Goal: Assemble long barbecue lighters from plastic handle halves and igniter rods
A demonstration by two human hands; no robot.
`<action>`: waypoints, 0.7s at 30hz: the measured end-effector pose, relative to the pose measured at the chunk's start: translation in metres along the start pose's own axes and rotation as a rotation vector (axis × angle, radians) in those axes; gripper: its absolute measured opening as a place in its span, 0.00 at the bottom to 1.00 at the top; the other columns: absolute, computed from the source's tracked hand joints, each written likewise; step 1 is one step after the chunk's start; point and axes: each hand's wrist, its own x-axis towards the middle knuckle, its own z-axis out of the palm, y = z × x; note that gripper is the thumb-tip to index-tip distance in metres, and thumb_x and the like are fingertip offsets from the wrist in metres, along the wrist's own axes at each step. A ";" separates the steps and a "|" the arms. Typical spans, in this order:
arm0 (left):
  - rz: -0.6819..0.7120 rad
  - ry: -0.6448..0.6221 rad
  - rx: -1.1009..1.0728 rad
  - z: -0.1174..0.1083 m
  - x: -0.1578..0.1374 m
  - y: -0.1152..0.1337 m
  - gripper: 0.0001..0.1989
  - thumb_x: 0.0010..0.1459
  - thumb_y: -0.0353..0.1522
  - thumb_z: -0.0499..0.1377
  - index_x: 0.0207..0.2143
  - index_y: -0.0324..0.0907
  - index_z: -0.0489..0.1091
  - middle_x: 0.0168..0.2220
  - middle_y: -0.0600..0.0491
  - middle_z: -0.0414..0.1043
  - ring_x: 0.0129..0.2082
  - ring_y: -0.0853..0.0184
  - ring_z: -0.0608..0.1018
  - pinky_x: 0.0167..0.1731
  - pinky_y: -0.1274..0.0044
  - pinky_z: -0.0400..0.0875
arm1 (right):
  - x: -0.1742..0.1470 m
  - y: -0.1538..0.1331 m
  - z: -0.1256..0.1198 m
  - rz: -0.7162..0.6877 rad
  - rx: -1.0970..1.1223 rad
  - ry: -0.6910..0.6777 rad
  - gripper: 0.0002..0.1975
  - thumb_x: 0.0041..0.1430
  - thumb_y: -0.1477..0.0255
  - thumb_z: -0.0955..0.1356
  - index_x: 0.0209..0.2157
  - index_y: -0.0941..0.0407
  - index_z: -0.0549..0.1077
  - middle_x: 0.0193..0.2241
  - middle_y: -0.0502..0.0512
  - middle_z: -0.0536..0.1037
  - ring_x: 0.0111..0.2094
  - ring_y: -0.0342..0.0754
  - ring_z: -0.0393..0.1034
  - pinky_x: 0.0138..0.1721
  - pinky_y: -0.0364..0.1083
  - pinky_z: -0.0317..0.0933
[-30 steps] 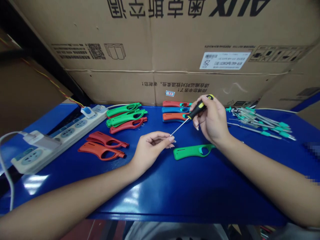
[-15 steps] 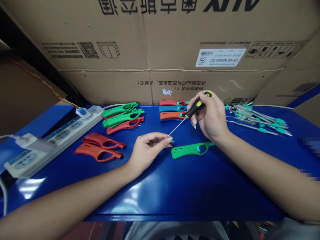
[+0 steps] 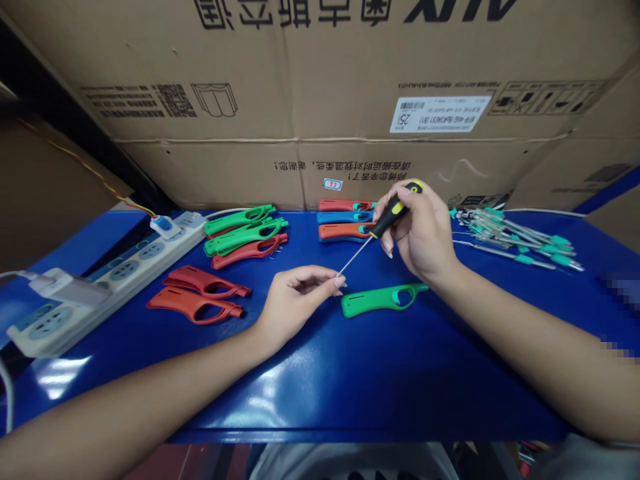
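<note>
My right hand [image 3: 417, 230] is wrapped around the black and yellow handle of a screwdriver [image 3: 393, 217], its thin shaft slanting down to the left. At the shaft's tip, my left hand [image 3: 300, 297] has thumb and fingertips pinched together; whatever is between them is too small to make out. Just right of those fingertips lies a green lighter body [image 3: 370, 302] with a teal trigger, flat on the blue table [image 3: 320, 380]. Behind the screwdriver, a red lighter body [image 3: 340, 205], a blue one [image 3: 337, 217] and an orange one [image 3: 337, 231] are lined up.
Red and orange-red casing halves [image 3: 195, 303] lie at the left, with green and red casings [image 3: 245, 237] behind them. Several metal lighter tubes with teal parts [image 3: 520, 240] are heaped at the right. A power strip [image 3: 115, 273] runs along the left; a cardboard box [image 3: 250, 160] stands behind.
Both hands and the screwdriver hold practically the same pose. The whole view has shifted very slightly; nothing was picked up or put down.
</note>
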 end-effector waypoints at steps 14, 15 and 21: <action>-0.013 -0.019 0.000 -0.001 0.000 -0.002 0.07 0.53 0.35 0.70 0.32 0.40 0.81 0.29 0.51 0.83 0.28 0.66 0.83 0.33 0.77 0.80 | 0.001 -0.001 -0.002 -0.023 0.011 -0.059 0.12 0.62 0.58 0.67 0.35 0.50 0.63 0.25 0.45 0.73 0.14 0.39 0.63 0.11 0.40 0.57; -0.015 -0.025 -0.001 0.000 0.000 -0.002 0.07 0.53 0.34 0.69 0.32 0.39 0.81 0.29 0.51 0.83 0.28 0.66 0.83 0.33 0.77 0.80 | 0.001 -0.002 -0.002 -0.022 0.018 -0.076 0.11 0.62 0.59 0.67 0.35 0.50 0.63 0.24 0.45 0.73 0.13 0.39 0.63 0.11 0.40 0.57; -0.040 -0.097 -0.021 0.003 -0.003 -0.001 0.04 0.53 0.32 0.69 0.30 0.40 0.81 0.26 0.53 0.82 0.25 0.69 0.81 0.30 0.80 0.78 | 0.001 -0.017 -0.006 0.040 0.076 -0.272 0.10 0.61 0.61 0.67 0.36 0.51 0.64 0.26 0.46 0.75 0.14 0.40 0.65 0.13 0.41 0.59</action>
